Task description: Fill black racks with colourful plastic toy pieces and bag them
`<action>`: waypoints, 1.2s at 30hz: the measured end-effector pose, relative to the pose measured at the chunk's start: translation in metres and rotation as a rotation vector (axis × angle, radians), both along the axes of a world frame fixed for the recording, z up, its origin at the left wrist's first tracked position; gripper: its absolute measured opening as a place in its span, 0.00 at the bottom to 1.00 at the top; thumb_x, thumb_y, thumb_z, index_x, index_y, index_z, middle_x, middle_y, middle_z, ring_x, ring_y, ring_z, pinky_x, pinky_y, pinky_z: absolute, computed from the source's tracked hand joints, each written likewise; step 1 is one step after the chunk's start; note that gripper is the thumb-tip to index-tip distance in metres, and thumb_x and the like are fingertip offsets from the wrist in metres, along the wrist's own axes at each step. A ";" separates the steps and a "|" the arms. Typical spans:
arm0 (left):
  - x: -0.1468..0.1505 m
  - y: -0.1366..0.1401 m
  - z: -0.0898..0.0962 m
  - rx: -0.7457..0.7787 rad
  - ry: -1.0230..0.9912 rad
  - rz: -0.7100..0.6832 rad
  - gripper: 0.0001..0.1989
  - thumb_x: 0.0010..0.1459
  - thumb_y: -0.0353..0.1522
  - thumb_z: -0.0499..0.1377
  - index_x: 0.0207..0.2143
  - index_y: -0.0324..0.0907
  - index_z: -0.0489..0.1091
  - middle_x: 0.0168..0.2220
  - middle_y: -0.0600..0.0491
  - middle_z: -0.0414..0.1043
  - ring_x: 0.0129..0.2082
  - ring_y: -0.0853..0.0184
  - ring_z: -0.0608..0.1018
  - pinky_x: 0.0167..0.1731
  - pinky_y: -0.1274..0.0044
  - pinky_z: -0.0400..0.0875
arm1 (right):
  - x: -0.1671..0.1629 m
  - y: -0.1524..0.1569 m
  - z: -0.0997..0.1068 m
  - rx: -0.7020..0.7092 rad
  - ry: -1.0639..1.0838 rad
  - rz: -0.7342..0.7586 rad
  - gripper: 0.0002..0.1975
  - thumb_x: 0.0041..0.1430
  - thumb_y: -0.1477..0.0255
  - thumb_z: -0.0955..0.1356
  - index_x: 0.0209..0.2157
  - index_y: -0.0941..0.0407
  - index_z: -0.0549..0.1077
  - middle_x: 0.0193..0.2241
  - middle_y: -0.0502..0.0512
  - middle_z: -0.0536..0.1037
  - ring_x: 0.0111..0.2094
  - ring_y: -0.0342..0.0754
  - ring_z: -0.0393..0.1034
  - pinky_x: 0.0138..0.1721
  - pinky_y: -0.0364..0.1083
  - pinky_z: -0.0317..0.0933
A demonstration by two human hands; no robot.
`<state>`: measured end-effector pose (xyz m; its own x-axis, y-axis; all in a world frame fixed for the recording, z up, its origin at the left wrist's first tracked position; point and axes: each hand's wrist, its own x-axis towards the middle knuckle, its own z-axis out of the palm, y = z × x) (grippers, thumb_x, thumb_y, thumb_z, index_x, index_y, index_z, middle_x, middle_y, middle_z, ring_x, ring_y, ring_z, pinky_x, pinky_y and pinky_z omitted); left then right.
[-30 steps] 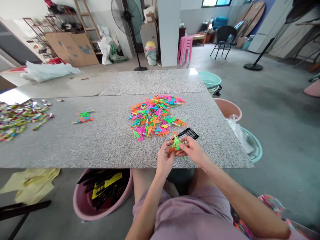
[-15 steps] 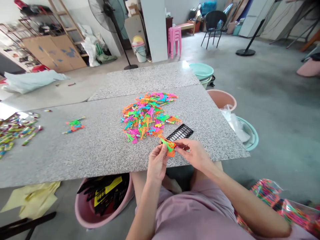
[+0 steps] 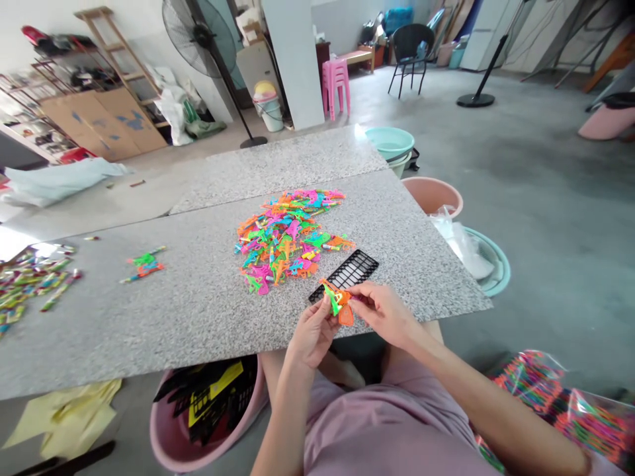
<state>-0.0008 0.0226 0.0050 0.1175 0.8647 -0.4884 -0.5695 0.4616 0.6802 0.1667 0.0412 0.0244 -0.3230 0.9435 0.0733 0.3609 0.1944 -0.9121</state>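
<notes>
Close to the table's front edge, my left hand (image 3: pixel 311 334) pinches small green and orange plastic toy pieces (image 3: pixel 345 315) between thumb and fingers. My right hand (image 3: pixel 384 311) meets them from the other side, its thumb and fingertips closed on a small dark pinkish end of the same pieces. Their exact shape is partly covered by my fingers. Just behind my hands a black plastic grid tray (image 3: pixel 353 268) lies flat on the speckled stone table (image 3: pixel 208 317). Further back is a heap of bright plastic toys (image 3: pixel 288 241), some with short striped tubes.
Loose striped tubes (image 3: pixel 37 277) cover the table's left end, with a few coloured toys (image 3: pixel 145 263) nearer the middle. Below the front edge stands a pink tub (image 3: pixel 161 430) of black trays. Basins (image 3: pixel 434 192) line the right side; filled clear bags (image 3: pixel 533 380) lie on the floor.
The view has shifted slightly, so the table sits a little lower and further left. My hands keep hold of the green and orange pieces, whose orange part now shows more clearly.
</notes>
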 end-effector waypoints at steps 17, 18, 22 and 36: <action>-0.001 -0.005 0.022 -0.087 -0.092 -0.142 0.14 0.51 0.38 0.69 0.37 0.38 0.75 0.34 0.48 0.78 0.32 0.64 0.80 0.36 0.73 0.76 | -0.002 -0.021 0.031 -0.305 0.436 0.100 0.13 0.59 0.68 0.66 0.42 0.57 0.78 0.32 0.54 0.78 0.33 0.47 0.72 0.34 0.44 0.70; -0.001 -0.005 0.023 -0.084 -0.088 -0.146 0.14 0.51 0.38 0.69 0.37 0.38 0.75 0.33 0.49 0.78 0.32 0.64 0.80 0.36 0.73 0.76 | -0.002 -0.022 0.032 -0.289 0.438 0.101 0.13 0.59 0.69 0.66 0.42 0.57 0.78 0.33 0.54 0.78 0.33 0.47 0.72 0.34 0.44 0.70; 0.004 -0.006 0.023 -0.036 -0.057 -0.143 0.15 0.50 0.38 0.69 0.37 0.38 0.75 0.33 0.48 0.78 0.34 0.62 0.80 0.36 0.72 0.76 | -0.001 -0.027 0.031 -0.229 0.416 0.072 0.13 0.58 0.72 0.65 0.43 0.56 0.78 0.31 0.52 0.78 0.30 0.45 0.71 0.31 0.42 0.68; 0.022 -0.009 0.018 0.184 0.281 -0.047 0.20 0.48 0.43 0.69 0.32 0.36 0.73 0.27 0.52 0.73 0.24 0.72 0.73 0.27 0.80 0.66 | 0.005 -0.029 0.020 -0.300 0.558 0.079 0.13 0.60 0.67 0.66 0.43 0.58 0.77 0.25 0.49 0.72 0.27 0.43 0.66 0.32 0.42 0.64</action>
<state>0.0209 0.0135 0.0229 0.0423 0.9380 -0.3439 -0.3292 0.3381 0.8817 0.1713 0.0122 0.0443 -0.3817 0.9242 -0.0130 -0.1893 -0.0919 -0.9776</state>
